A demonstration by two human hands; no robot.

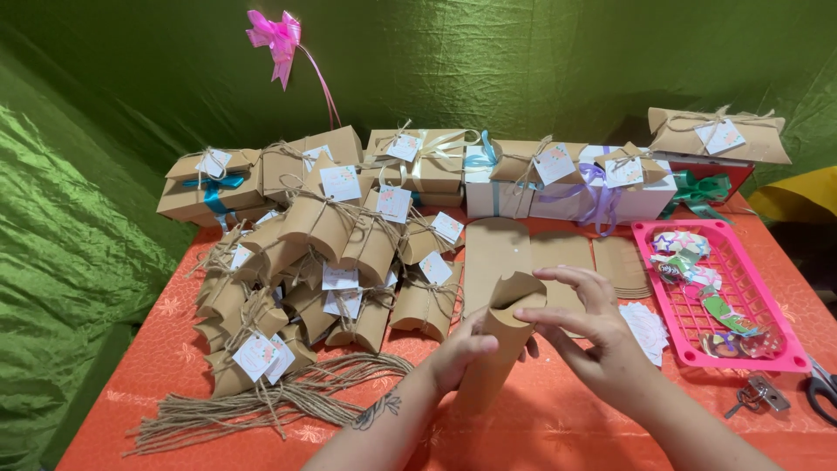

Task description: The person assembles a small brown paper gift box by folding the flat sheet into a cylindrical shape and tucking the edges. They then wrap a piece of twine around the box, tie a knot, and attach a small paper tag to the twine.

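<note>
Both my hands hold a brown kraft pillow box [497,349] upright over the orange tablecloth. My left hand [458,353] grips its lower side. My right hand [593,327] has its fingers at the top, on the curved end flap [516,288], which stands partly open. Flat unfolded kraft box blanks [506,249] lie just behind the held box.
A heap of tied, tagged pillow boxes [323,262] fills the left. Cut twine strands [261,406] lie at the front left. Larger ribboned boxes [523,179] line the back. A pink basket [767,296] with coloured trinkets stands right, beside white tags [645,327], scissors [819,388] and a metal tool [758,394].
</note>
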